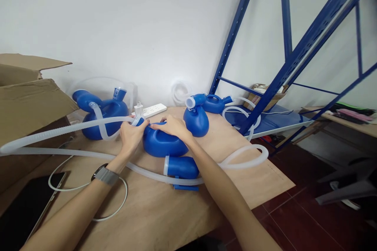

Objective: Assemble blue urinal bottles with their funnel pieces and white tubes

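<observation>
A blue plastic bottle (163, 145) lies on the wooden table (165, 211) in front of me. My left hand (132, 134) is closed round the end of a translucent white hose (59, 131) where it meets the bottle's blue neck. My right hand (173, 124) rests on top of the bottle, fingers lying flat and pressing down. A watch sits on my left wrist. A blue cup-shaped piece with a white collar (181, 166) lies just in front of the bottle.
More blue bottles stand at the back left (104, 119) and back right (196, 119), with another (213, 102) behind. A white power strip (151, 110) is by the wall. An open cardboard box (26, 98) is at left, a tablet (26, 204) and white cable front left, blue shelving (265, 98) at right.
</observation>
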Demonstrator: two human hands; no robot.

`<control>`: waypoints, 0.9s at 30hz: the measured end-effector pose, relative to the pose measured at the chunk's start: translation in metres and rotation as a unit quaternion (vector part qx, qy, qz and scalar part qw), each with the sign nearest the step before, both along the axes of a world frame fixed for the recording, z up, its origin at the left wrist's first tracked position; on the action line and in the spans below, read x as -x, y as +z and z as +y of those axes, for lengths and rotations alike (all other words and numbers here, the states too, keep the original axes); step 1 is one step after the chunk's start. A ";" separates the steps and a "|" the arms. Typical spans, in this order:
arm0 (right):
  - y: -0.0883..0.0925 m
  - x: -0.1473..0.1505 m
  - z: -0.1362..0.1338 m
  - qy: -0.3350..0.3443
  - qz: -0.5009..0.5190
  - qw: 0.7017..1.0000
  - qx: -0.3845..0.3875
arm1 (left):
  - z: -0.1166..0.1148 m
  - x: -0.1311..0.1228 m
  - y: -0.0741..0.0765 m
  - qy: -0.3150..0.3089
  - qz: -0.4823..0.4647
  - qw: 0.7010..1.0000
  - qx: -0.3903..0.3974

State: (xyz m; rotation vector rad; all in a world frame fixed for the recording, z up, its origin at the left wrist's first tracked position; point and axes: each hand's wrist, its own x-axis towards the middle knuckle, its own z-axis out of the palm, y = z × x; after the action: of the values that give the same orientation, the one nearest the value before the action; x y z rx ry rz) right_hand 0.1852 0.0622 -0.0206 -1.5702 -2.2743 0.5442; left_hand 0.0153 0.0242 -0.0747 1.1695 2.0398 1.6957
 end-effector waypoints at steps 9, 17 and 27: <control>0.003 0.002 -0.004 0.005 -0.021 1.000 0.003 | -0.005 -0.010 0.002 0.040 0.003 0.999 -0.004; 0.001 -0.004 0.005 0.016 0.008 1.000 0.005 | -0.009 0.003 0.000 -0.091 -0.037 0.995 -0.009; 0.047 -0.087 0.023 0.029 0.361 0.931 0.052 | -0.026 0.015 0.049 -0.329 0.079 0.939 0.061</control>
State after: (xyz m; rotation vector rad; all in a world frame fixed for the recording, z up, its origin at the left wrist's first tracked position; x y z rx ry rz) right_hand 0.2718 0.0854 0.0266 -1.0823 -1.7407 1.0666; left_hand 0.0003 -0.0016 -0.0255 1.7332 1.5302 1.1597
